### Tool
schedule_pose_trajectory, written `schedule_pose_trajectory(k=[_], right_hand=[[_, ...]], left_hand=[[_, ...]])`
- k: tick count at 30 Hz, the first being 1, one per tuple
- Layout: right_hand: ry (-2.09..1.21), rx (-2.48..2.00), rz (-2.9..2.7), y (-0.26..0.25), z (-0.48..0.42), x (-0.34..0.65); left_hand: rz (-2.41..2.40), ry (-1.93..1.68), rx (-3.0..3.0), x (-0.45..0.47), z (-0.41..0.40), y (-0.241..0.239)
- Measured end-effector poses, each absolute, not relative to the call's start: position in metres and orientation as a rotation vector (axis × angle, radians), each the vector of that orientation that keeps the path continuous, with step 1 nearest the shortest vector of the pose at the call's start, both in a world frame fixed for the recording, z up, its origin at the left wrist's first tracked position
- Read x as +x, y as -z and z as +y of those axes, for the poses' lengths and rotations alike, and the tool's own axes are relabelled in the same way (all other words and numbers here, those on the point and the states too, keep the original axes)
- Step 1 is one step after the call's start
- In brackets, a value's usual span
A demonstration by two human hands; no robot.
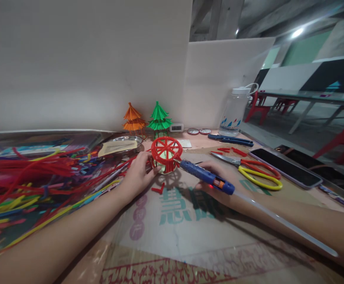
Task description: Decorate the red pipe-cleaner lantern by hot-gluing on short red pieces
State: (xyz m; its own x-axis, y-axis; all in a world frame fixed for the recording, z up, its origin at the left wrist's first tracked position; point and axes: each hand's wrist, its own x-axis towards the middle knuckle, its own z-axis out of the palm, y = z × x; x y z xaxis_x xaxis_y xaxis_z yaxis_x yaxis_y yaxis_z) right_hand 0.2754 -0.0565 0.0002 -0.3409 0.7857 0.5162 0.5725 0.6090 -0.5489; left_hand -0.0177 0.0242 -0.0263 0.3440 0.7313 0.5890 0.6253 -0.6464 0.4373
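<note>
In the head view, my left hand (pixel 141 170) grips the side of a small round frame (pixel 166 149) built of red pipe cleaners, with a spoked wheel-like top. My right hand (pixel 216 181) is wrapped round a blue hot glue gun (pixel 204 174). Its nozzle meets the frame's right side or sits just beside it; I cannot tell which. A long clear glue stick (pixel 290 224) sticks out of the gun's back end, over my right forearm. Short red pipe cleaner pieces (pixel 159 189) lie on the work surface below the frame.
Loose coloured pipe cleaners (pixel 38 177) fill the left side. Behind stand an orange pagoda-like model (pixel 133 118), a green one (pixel 159 118) and a metal dish (pixel 130 144). To the right are scissors (pixel 257 177), blue pliers (pixel 231 140), a phone (pixel 284 167) and a water bottle (pixel 234 112).
</note>
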Motion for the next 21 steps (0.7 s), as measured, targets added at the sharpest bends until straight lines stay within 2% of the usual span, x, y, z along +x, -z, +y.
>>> schedule_pose_trajectory(k=[21], right_hand=[[-0.389,-1.150,-2.032,-0.0042,-0.0570,0.2722]], left_hand=[[1.265,-1.159,2.424,-0.0174,0.0244,0.0265]])
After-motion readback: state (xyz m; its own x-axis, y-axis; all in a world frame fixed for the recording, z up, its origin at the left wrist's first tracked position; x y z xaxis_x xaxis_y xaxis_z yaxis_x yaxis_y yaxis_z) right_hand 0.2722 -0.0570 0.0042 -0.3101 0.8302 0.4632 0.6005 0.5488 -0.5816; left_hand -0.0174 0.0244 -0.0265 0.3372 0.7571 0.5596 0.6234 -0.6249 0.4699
